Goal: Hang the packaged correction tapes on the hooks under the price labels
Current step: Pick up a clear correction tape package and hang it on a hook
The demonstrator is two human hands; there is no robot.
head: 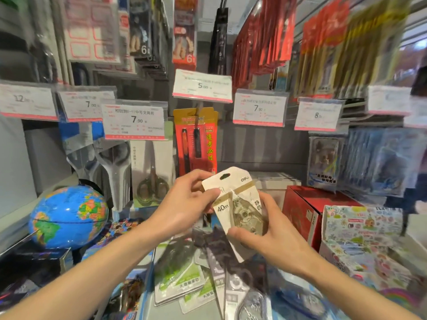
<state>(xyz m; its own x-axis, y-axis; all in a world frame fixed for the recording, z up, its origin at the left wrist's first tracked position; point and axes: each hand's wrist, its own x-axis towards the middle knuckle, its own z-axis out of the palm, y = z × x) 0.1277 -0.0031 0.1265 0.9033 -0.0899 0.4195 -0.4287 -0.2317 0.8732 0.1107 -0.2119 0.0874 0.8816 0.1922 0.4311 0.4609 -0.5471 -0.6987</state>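
Both hands hold one packaged correction tape [240,199], a cream card marked 40m with a clear blister and a hang hole at its top. My left hand [187,199] pinches its upper left edge. My right hand [261,229] grips its lower part, thumb on the front. The pack is tilted, below the 5.00 price label [202,86] and left of the 7.90 price label [259,107]. Several more correction tape packs [184,278] lie in a heap on the shelf beneath my hands. The hooks under the labels are not plainly seen.
A red pen pack [195,139] hangs under the 5.00 label. Scissors [151,172] hang at left under another 7.90 label [134,122]. A globe [69,215] stands at left, a red box [307,209] and sticker boxes [360,229] at right.
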